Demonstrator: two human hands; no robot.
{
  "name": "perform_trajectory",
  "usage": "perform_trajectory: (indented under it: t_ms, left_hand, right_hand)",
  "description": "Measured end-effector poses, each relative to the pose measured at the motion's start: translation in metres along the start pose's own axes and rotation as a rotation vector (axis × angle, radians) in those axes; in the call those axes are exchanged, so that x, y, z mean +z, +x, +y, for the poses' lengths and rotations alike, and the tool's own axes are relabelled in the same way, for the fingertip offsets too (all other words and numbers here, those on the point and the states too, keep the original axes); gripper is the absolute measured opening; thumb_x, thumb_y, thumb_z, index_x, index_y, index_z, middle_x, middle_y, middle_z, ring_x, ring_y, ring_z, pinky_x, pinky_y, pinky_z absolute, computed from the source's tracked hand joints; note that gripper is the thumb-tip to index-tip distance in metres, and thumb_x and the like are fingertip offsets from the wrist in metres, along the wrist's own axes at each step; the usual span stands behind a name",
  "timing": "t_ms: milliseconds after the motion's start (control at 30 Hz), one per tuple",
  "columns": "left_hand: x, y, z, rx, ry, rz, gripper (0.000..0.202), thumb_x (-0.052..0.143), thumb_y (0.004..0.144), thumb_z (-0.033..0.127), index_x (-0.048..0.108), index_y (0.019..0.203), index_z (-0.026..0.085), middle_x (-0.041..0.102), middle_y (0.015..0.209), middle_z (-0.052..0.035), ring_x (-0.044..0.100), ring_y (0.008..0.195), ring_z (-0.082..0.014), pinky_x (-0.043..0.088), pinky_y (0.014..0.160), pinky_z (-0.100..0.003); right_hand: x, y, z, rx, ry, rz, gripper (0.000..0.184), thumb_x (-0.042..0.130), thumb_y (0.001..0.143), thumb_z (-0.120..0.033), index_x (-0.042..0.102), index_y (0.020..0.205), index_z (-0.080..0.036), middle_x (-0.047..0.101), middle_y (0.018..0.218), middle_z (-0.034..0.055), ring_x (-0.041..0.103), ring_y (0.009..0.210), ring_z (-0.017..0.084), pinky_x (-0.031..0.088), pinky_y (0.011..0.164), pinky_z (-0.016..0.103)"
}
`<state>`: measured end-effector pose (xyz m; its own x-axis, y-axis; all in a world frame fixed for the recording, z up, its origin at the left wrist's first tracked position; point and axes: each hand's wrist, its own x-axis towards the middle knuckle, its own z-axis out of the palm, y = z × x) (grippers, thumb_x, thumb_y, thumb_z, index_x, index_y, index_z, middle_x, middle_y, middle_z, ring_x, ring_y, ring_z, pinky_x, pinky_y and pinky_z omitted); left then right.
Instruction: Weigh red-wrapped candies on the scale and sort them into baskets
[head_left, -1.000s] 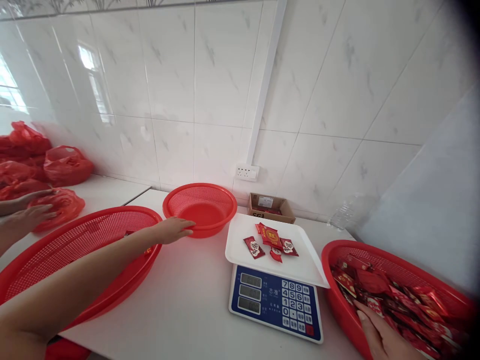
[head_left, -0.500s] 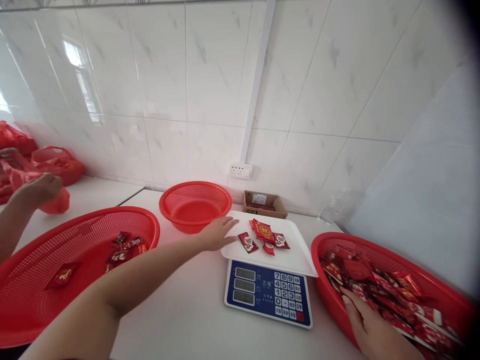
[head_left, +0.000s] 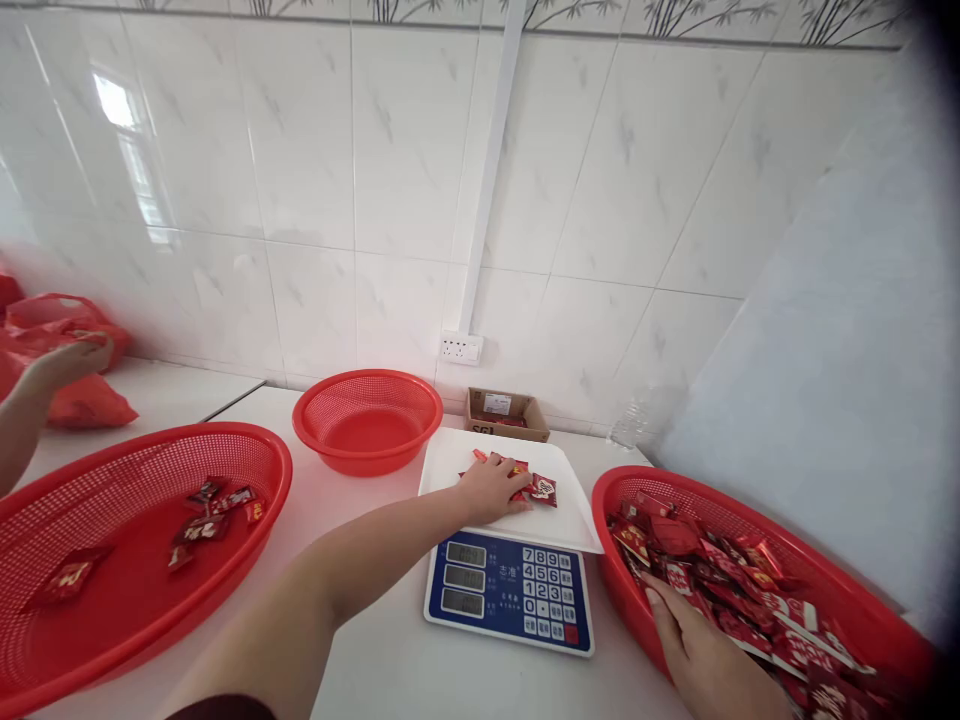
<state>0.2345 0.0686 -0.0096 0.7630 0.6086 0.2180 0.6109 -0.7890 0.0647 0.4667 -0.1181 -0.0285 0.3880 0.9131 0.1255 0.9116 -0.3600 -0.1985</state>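
My left hand (head_left: 491, 492) lies over several small red candy packets (head_left: 544, 489) on the white weighing tray (head_left: 442, 505). Its fingers are apart and bent a little over the packets, partly covering them. Below the tray shows the blue keypad panel of a digital scale (head_left: 509, 597). On the right, my right hand (head_left: 705, 645) is at the near rim of a red plastic basket (head_left: 611, 560) heaped with red-wrapped candies (head_left: 735, 585). Thumb and forefinger lie close together along that rim; the other fingers are hidden.
A large red basket (head_left: 259, 440) at left holds a few packets. Behind stand a smaller red basket (head_left: 367, 462) and a cardboard box (head_left: 510, 433). A clear plastic item (head_left: 630, 425) is by the wall. Another person's hand (head_left: 71, 362) touches red plastic bags (head_left: 90, 400) at far left.
My left hand has moved right from the tray's left edge onto the packets. My right hand stays at its basket. The view has shifted slightly, and the other person's hand has moved.
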Motion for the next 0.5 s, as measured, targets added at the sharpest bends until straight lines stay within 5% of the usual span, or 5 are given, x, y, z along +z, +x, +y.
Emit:
perform_trajectory:
  t_ms: [267, 500]
  left_hand:
    - [-0.007, 0.000, -0.010, -0.091, 0.005, 0.128, 0.034, 0.041, 0.094, 0.043, 0.053, 0.116, 0.022, 0.063, 0.107, -0.0091, 0.057, 0.103, -0.0233, 0.049, 0.076, -0.032]
    - [-0.043, -0.013, -0.061, -0.412, -0.077, 0.353, 0.034, 0.030, 0.098, 0.038, 0.050, 0.120, 0.022, 0.064, 0.114, -0.0061, 0.061, 0.101, -0.0177, 0.047, 0.080, -0.026]
  right_hand:
    - [0.001, -0.002, -0.001, -0.011, -0.026, 0.058, 0.051, 0.023, 0.090, -0.046, 0.062, 0.119, -0.031, 0.066, 0.112, 0.0045, 0.068, 0.076, 0.024, 0.052, 0.062, 0.035]
    - [0.004, -0.002, 0.002, -0.042, -0.029, 0.092, 0.052, 0.024, 0.089, -0.046, 0.064, 0.118, -0.029, 0.068, 0.108, 0.0055, 0.069, 0.074, 0.025, 0.052, 0.059, 0.035]
